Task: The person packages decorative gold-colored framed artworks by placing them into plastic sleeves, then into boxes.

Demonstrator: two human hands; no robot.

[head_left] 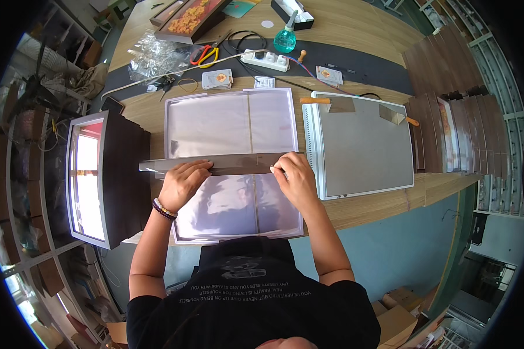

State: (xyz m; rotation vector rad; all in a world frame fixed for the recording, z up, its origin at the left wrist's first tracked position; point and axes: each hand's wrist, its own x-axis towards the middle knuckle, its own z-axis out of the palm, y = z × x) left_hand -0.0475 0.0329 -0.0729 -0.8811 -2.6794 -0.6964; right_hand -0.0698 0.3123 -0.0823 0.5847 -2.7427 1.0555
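Note:
A long brown picture frame [236, 164], seen edge-on and with clear film at its left end, lies across the middle between my hands. Under it is a pale, shiny plastic sheet [209, 125] with lilac edges, showing above and below the frame. My left hand [183, 183], with a beaded bracelet at the wrist, is closed over the frame's near edge left of centre. At the frame's right end my right hand [294, 177] has its fingers bent in a pinch. Whether it grips the frame itself or only film is hard to see.
On the right sits a white, flat grey-topped plate machine [364, 151] with wooden-handled scrapers. Brown frames [445, 136] are stacked beyond it. A dark box [119, 177] stands at left. Farther back are scissors [205, 56], a power strip [265, 59], a green bottle [285, 41] and crumpled film [157, 55].

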